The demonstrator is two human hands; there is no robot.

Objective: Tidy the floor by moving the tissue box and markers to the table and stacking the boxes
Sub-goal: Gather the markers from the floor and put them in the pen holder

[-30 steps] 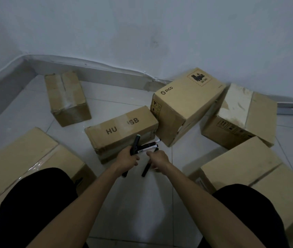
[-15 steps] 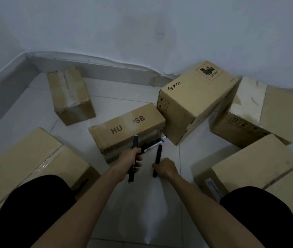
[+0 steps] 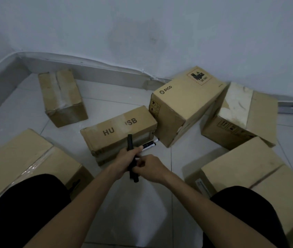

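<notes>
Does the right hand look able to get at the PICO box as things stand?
Probably, once it lets go: the right hand is curled on the markers that the left hand grips. The PICO box stands just beyond, with only bare floor between.

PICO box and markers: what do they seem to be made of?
The PICO box looks like matte brown cardboard: creased edges, printed marks. The markers look like smooth black plastic, though the dim light leaves this open.
</notes>
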